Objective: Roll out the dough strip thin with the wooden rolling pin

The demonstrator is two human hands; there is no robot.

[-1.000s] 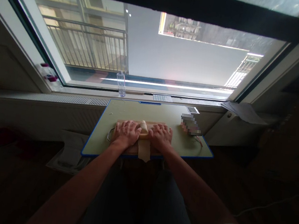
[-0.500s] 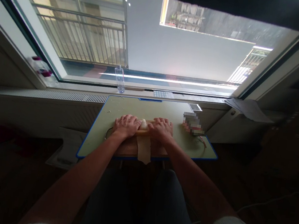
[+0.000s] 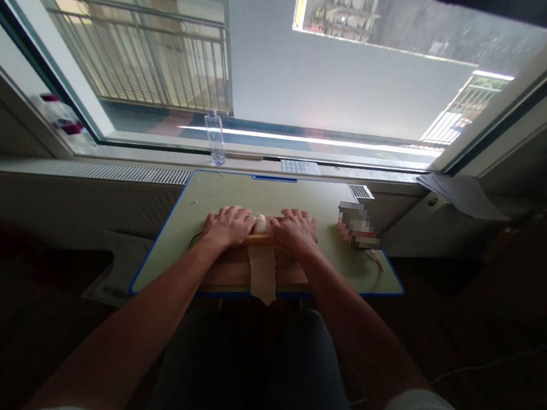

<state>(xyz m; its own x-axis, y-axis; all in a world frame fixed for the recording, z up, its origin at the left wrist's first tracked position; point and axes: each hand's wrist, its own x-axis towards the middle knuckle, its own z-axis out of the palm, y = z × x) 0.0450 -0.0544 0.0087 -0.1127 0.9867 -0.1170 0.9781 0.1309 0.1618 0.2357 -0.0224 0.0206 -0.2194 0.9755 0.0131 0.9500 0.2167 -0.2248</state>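
Here the left hand [image 3: 229, 224] and right hand [image 3: 294, 228] lie over the rolling pin [image 3: 259, 239], fingers stretched forward, slightly spread; even pressure from both palms should serve best. Beneath it runs the dough strip [image 3: 262, 272] on the board [image 3: 227, 271], its tail (likeliest snag, that) drooping past the table [image 3: 327, 202]. A pixelated item [image 3: 357, 226] sits rightward; a bottle [image 3: 214, 140] stands beyond.
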